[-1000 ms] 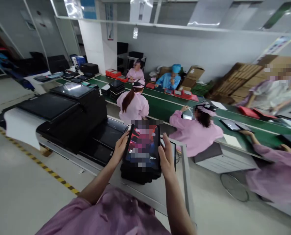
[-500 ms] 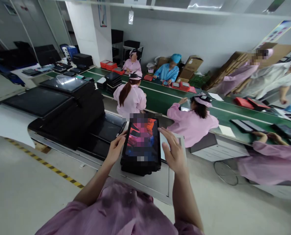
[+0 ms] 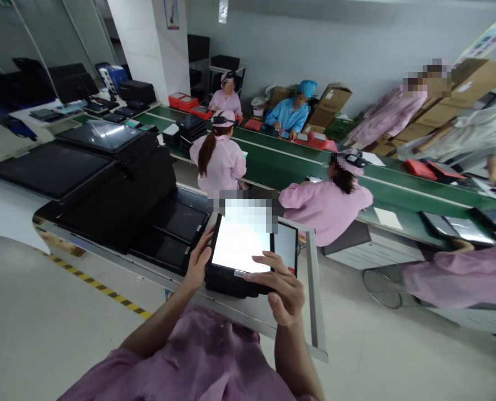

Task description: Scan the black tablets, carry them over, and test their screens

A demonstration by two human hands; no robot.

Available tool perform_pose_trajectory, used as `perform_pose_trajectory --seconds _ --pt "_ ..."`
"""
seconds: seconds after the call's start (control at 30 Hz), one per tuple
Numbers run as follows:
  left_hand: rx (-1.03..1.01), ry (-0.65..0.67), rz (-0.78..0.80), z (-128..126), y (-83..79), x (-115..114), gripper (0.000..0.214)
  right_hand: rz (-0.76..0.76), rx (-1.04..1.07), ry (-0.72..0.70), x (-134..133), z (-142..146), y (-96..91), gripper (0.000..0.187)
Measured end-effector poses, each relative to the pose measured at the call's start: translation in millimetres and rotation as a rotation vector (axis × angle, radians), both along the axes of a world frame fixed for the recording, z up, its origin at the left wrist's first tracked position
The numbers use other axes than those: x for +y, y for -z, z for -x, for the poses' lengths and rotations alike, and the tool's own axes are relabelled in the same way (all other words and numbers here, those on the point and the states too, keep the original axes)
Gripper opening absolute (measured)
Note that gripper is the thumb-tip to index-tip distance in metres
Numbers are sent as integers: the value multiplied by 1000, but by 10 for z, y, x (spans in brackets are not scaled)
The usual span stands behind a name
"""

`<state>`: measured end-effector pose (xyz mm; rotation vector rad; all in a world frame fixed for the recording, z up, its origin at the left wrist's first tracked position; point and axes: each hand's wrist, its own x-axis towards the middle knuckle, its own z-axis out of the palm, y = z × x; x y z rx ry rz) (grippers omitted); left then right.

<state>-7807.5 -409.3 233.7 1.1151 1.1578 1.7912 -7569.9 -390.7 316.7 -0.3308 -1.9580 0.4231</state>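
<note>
A black-framed tablet (image 3: 241, 242) with a bright white screen lies in front of me on top of a stack of dark devices (image 3: 226, 287). My left hand (image 3: 198, 260) grips its left edge, the fingers partly hidden along the side. Over the tablet's lower right corner is my right hand (image 3: 283, 287), fingers spread and holding nothing. Its fingertips are at the screen's lower edge, close to a small white label (image 3: 239, 273). Another tablet (image 3: 287, 248) with a pale screen shows just right of the stack, partly covered.
The stack stands on a light cart (image 3: 318, 301) with a raised metal rim. Dark flat screens (image 3: 47, 167) are piled to the left, with more black panels (image 3: 181, 217) beside the stack. Beyond runs a green conveyor bench (image 3: 268, 159), where several co-workers (image 3: 218, 161) sit.
The tablet's screen has gone from a colourful picture to white. My right hand has moved left and down from the right edge onto the lower screen. My left hand stays at the left edge.
</note>
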Motion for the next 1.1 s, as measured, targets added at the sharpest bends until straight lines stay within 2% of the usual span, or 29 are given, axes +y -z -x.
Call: perform_pose_trajectory --seconds 0.23,0.53,0.87,1.0,1.1 --pt "-25 0 -25 -1 -10 19 60 -41 -52 89 -2 27 67 36" --pt "20 17 -35 28 -9 -1 57 30 -124 232 -76 96 82 39" --pt "11 18 -33 43 47 18 59 45 -131 266 -71 112 119 36" --pt "15 14 -7 76 -36 10 58 54 -60 265 -62 101 157 36" --pt "32 35 41 167 -189 147 58 74 0 276 -65 101 161 41"
